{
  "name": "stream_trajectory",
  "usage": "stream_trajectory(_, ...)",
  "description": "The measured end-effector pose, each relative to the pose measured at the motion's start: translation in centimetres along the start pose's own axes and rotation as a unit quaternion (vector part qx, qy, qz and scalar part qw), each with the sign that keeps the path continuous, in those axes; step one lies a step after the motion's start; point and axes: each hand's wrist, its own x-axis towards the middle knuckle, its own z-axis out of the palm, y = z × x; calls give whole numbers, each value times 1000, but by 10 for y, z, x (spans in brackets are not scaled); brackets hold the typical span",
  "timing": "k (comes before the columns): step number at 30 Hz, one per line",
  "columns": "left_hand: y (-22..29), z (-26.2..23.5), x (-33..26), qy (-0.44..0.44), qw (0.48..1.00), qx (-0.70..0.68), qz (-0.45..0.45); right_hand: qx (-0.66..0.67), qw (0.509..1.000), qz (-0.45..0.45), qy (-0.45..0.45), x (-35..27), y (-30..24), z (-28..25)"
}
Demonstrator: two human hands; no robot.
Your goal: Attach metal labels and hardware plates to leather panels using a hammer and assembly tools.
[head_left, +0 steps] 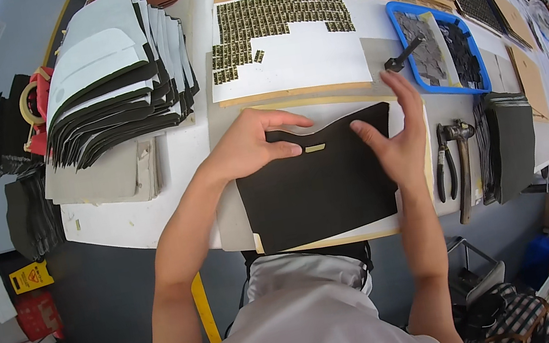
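Head view: a long white worktop (151, 214) runs from near left to far right, crowded with cut material. At far left leans a fanned stack of curved black-and-white foam-backed pieces (117, 74); far of centre lies a white sheet carrying rows of small dark-gold tags (278, 18); to the right a blue-rimmed tray (400, 9) holds dark scraps.

Near centre, flat on a pale backing board (344, 238), lies the large black curved-edged panel (323, 181). The left hand (249, 148) rests on its far left corner, fingers spread narrow and pressing down, the thumb beside a small pale rectangular tag (315, 148) lying on the panel's far edge. The right hand (396, 140) stands edge-on at the panel's right side, fingers open and straight, holding nothing.

Right of the board lie dark pliers (442, 165) and a metal hammer (464, 165).

Judging from this, good work means keeping the panel pinned flat while the tag is set square to the edge.
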Motion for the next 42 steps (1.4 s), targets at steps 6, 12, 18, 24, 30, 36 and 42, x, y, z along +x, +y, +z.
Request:
stream_trajectory(6, 13, -1, -3, 33, 999, -12, -25, 385, 857, 309, -150, -8, 12, -9)
stream_trajectory(12, 17, 8, -7, 92, 995, 25, -15, 405, 843, 326, -137, -9, 6, -9)
stream_trajectory(18, 22, 7, -9, 101, 991, 13, -82, 410, 849, 305, -136, -10, 3, -12)
stream_trajectory(24, 11, 9, -9, 113, 991, 67, -28, 392, 862, 290, -141, -11, 1, -13)
stream_trajectory(30, 21, 12, -13, 84, 961, 257, 61, 401, 852, 291, -165, -14, -6, -10)
stream_trajectory(36, 16, 9, -11, 71, 971, 227, 32, 386, 859, 289, -171, -13, -7, -13)
stream_trajectory(42, 8, 7, -10, 72, 972, 210, 79, 390, 858, 288, -172, -14, -7, -13)
